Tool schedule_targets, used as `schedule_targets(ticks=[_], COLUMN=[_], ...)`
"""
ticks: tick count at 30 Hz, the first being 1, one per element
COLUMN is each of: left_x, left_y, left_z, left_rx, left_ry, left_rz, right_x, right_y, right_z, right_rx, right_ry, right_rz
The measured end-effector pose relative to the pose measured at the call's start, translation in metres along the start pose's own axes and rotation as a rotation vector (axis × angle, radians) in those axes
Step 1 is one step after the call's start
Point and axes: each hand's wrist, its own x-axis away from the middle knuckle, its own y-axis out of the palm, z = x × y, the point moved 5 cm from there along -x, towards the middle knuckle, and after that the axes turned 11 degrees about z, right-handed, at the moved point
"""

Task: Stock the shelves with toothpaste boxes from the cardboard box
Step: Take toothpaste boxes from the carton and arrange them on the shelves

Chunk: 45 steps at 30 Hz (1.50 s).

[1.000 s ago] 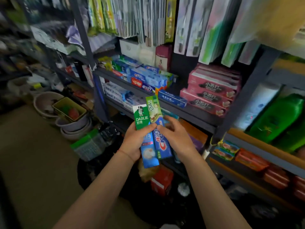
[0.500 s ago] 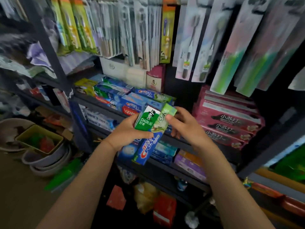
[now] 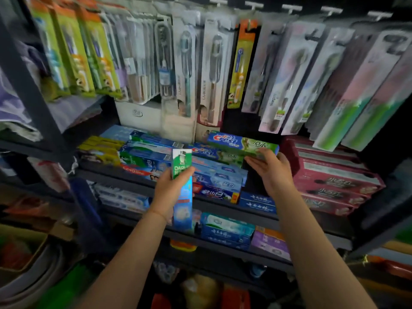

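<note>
Nearest to me, both forearms reach up from the lower edge toward the shelving. My left hand [image 3: 170,192] is wrapped around an upright bundle: a green Darlie box [image 3: 181,162] in front and a blue toothpaste box [image 3: 184,208] behind and below it, fingers curled around both, thumb across the green face. The bundle stands in front of the middle shelf's edge [image 3: 223,207], not resting on it.

To the right and slightly farther, my right hand [image 3: 270,169] holds the right end of a Crest box [image 3: 242,143], blue on its left half and green on its right. Thumb below, fingers bent over the near edge. The box lies flat on top of the toothpaste stack [image 3: 178,161] on that shelf, in contact with the box beneath it.

Left of the stack lie yellow boxes [image 3: 100,148]; right of it, a pile of pink-red boxes [image 3: 334,181]. On the shelf below, blue-and-white boxes [image 3: 225,228] and a purple box [image 3: 269,241] lie flat.

Farthest back, packaged toothbrushes [image 3: 214,70] hang in a row from hooks above the shelf, spanning the full width. The cardboard box does not show in this view.
</note>
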Motion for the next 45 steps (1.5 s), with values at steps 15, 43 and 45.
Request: schedule_targets(ticks=[15,43,45], left_x=[-0.022,-0.069,-0.079], left_y=[0.029,-0.047,-0.067], left_z=[-0.046,0.027,0.029], left_rx=[0.256,0.336,0.03], left_ry=[-0.429,-0.114,0.036], left_rz=[-0.282,0.065,0.193], right_x=[-0.071,0.055,0.04], right_y=[0.039,0.171,0.181], right_z=[0.033,0.084,0.082], right_rx=[0.839,1.112,1.192], right_ry=[-0.163,-0.405,-0.552], right_rz=[-0.137,-0.703,-0.625])
